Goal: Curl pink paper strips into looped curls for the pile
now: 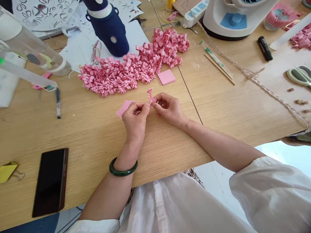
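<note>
Between my two hands is a small pink paper strip [150, 94], curved and fringed along one edge. My left hand [135, 118] pinches its lower end between thumb and forefinger. My right hand [169, 108] is closed on the strip's right side, fingertips close to those of the left. Under and beside my left hand lies a flat pink paper sheet [124, 109], partly covered. A stack of square pink paper [166, 77] rests just beyond my right hand. Behind it spreads a long heap of curled pink paper flowers [121, 72].
A dark blue bottle [109, 32] stands behind the heap, a clear bottle [41, 48] to the left. A phone [50, 183] lies near the front edge. On the right are wooden sticks [220, 69], a twisted cord [272, 92], a black marker [265, 48], scissors [300, 76] and a white fan base [233, 19].
</note>
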### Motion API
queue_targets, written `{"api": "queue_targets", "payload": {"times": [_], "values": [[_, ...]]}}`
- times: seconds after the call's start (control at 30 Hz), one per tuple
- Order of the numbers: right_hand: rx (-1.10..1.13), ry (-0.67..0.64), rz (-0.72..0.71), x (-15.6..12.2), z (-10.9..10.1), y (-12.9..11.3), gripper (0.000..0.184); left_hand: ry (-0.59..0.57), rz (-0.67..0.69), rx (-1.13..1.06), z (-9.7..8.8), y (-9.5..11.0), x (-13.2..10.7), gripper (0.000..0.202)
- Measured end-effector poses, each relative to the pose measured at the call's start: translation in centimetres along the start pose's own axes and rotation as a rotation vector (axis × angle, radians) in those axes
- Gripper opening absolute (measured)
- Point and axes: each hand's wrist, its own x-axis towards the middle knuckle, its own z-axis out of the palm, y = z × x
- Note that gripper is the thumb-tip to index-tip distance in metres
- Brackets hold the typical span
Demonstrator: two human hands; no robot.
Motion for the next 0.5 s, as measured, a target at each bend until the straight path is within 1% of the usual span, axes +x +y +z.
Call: {"api": "queue_targets", "payload": {"times": [0.13, 0.23, 0.33, 0.4, 0.5], "values": [[-0.089, 0.010, -0.036, -0.08, -0.01, -0.09, 0.006, 0.004, 0.039, 0.041, -0.24, -0.46, 0.07, 0.012], [-0.209, 0.048, -0.067, -0.24, -0.06, -0.38, 0.005, 0.000, 0.101, 0.124, -0.42, -0.34, -0.02, 0.010], [-0.311, 0.077, -0.061, -0.38, -0.11, -0.65, 0.007, -0.014, 0.158, 0.212, -0.49, 0.07, -0.14, 0.009], [-0.324, 0.079, -0.064, -0.45, -0.11, -0.73, 0.009, -0.029, 0.160, 0.225, -0.50, 0.21, -0.15, 0.010], [-0.269, 0.055, -0.084, -0.48, -0.04, -0.66, 0.008, -0.033, 0.112, 0.173, -0.48, 0.05, -0.04, 0.011]]}}
